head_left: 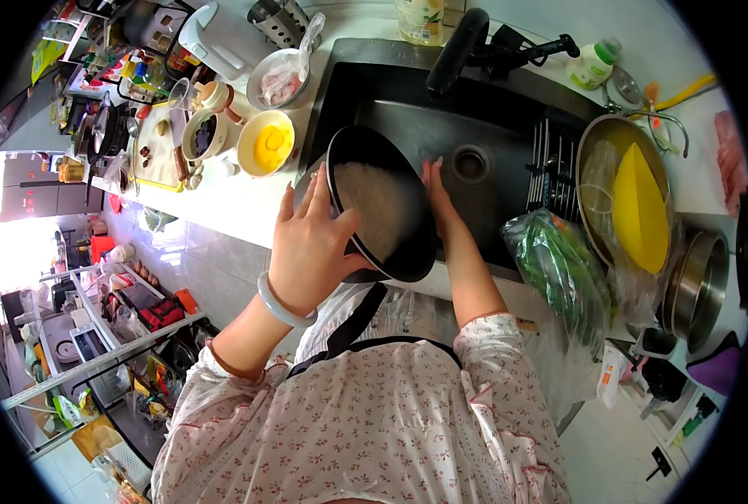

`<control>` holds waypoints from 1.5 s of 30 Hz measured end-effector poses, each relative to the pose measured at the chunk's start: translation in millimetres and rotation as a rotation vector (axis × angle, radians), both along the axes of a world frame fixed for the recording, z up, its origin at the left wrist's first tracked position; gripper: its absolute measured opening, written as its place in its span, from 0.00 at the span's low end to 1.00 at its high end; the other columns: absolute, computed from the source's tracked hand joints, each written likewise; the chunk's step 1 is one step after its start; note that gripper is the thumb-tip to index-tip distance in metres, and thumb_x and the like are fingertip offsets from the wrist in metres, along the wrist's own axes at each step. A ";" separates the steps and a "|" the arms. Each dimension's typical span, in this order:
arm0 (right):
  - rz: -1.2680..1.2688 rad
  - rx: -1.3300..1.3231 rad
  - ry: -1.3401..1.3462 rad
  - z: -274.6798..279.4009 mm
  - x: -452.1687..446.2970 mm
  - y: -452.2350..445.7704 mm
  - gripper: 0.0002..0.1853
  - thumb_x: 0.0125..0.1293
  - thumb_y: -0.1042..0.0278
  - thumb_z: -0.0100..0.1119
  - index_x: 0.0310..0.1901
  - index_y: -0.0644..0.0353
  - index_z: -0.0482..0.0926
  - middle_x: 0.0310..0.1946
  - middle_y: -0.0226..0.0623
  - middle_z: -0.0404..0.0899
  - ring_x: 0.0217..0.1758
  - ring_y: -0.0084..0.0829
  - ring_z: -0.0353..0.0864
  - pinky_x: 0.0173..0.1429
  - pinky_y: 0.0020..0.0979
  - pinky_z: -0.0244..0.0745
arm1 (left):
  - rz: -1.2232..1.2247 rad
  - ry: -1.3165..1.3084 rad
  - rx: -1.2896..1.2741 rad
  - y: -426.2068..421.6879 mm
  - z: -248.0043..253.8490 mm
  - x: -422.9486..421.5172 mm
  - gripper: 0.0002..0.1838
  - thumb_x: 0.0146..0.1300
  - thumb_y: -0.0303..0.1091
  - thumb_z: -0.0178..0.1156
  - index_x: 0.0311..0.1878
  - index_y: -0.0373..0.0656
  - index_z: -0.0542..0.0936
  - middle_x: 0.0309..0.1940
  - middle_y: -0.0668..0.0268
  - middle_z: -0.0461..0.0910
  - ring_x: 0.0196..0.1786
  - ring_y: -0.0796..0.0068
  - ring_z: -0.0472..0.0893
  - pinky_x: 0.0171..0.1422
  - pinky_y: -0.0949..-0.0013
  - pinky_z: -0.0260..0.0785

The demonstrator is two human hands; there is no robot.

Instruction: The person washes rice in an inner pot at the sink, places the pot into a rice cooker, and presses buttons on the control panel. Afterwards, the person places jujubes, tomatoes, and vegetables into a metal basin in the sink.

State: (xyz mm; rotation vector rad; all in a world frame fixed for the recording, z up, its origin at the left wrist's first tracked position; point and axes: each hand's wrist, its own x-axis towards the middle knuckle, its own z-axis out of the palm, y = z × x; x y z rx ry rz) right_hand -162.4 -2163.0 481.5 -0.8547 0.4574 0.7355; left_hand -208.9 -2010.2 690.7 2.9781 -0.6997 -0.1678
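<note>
A black rice cooker inner pot point(423, 233) is tilted over the front of the sink, between my two hands. White rice point(374, 206) lies inside it, with what looks like cloudy water. My left hand point(311, 227) grips the pot's left rim, thumb toward the inside and fingers spread along the edge. Against the pot's right side rests my right hand point(439, 197), supporting it with the fingers stretched forward; the pot hides part of the palm. Below and to the right is the dark sink point(416, 126) with its round drain point(471, 165).
A black faucet point(460, 52) stands behind the sink. At left are a bowl of egg yolks point(272, 144), a bowl of meat point(280, 80) and a cutting board point(157, 143). To the right are a dish rack point(552, 168), bagged green vegetables point(559, 265) and a large basin point(591, 147).
</note>
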 end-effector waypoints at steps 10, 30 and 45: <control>0.006 0.023 -0.002 -3.6 -0.5 -2.1 0.52 0.48 0.22 0.19 0.63 0.62 0.42 0.57 0.51 0.59 0.60 0.40 0.60 0.61 0.37 0.56 | -0.002 0.002 0.008 -2.1 0.6 0.9 0.25 0.26 0.46 0.69 0.31 0.47 0.74 0.56 0.41 0.58 0.58 0.55 0.64 0.58 0.51 0.55; 0.020 0.040 -0.033 33.1 0.4 -0.6 0.47 0.52 0.26 0.17 0.60 0.62 0.53 0.54 0.48 0.64 0.57 0.40 0.65 0.59 0.36 0.61 | 0.023 -0.013 0.050 -11.7 1.4 1.9 0.24 0.29 0.48 0.68 0.31 0.45 0.74 0.56 0.41 0.58 0.58 0.52 0.63 0.59 0.47 0.52; 0.038 0.138 0.000 22.9 0.3 -1.9 0.46 0.53 0.26 0.19 0.56 0.62 0.62 0.51 0.46 0.68 0.54 0.39 0.68 0.57 0.35 0.63 | 0.019 -0.040 0.100 -19.4 1.8 3.8 0.24 0.29 0.48 0.68 0.32 0.46 0.75 0.55 0.40 0.59 0.57 0.53 0.65 0.59 0.46 0.51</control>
